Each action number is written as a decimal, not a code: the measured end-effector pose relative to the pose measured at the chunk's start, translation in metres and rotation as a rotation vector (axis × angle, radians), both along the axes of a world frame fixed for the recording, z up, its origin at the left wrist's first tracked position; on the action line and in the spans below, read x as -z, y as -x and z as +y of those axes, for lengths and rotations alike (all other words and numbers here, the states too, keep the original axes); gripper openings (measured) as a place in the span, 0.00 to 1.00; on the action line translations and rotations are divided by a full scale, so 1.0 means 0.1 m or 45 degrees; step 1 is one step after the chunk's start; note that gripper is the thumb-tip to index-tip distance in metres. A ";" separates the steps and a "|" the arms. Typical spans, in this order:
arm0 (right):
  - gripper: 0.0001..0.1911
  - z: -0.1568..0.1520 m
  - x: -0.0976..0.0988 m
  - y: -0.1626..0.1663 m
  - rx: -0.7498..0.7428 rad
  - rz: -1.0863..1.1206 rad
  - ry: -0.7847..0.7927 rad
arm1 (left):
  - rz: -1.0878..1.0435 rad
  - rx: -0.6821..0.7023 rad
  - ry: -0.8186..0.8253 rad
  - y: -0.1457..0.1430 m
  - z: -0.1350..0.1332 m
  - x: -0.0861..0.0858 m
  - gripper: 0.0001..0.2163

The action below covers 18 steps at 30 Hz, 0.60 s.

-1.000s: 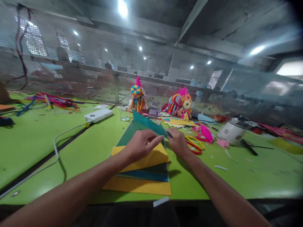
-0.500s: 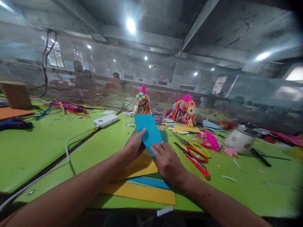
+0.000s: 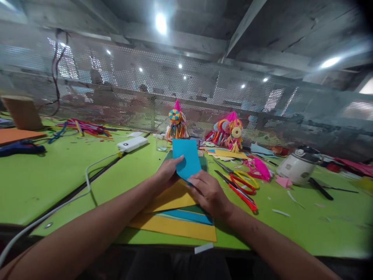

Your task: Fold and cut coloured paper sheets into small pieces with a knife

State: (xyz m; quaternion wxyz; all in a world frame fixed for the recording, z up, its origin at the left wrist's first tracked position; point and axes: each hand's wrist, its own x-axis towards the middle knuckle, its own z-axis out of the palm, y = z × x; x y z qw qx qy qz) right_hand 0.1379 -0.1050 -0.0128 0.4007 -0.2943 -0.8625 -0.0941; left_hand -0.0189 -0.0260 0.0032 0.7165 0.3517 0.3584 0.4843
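A folded blue paper sheet (image 3: 186,160) stands tilted up above a stack of yellow, blue and green paper sheets (image 3: 177,217) on the green table (image 3: 58,175). My left hand (image 3: 167,173) pinches the blue sheet's left edge. My right hand (image 3: 208,192) grips its lower right corner, fingers curled round it. Red-handled scissors (image 3: 241,194) lie just right of my right hand, and yellow-handled scissors (image 3: 236,175) lie behind them.
Two colourful tasselled paper ornaments (image 3: 176,124) (image 3: 227,132) stand at the back by a perforated metal screen. A white power bank (image 3: 132,144) with cable, a clear cup (image 3: 161,143), a small white cooker (image 3: 297,169), a blue glue gun (image 3: 20,147) and paper scraps lie about.
The blue sheet was lifted off the stack and turned upright between both hands. My right hand moved in from the scissors side to the sheet's lower corner.
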 end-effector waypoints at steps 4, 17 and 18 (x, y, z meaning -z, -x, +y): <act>0.12 0.00 -0.02 -0.04 -0.014 -0.054 0.039 | -0.008 0.002 0.055 0.03 0.04 -0.03 0.15; 0.21 0.07 -0.04 -0.16 0.177 -0.131 0.025 | 0.058 -0.014 0.135 0.09 0.00 -0.18 0.18; 0.21 0.08 -0.04 -0.16 0.178 -0.133 0.027 | 0.064 -0.008 0.131 0.09 -0.01 -0.18 0.19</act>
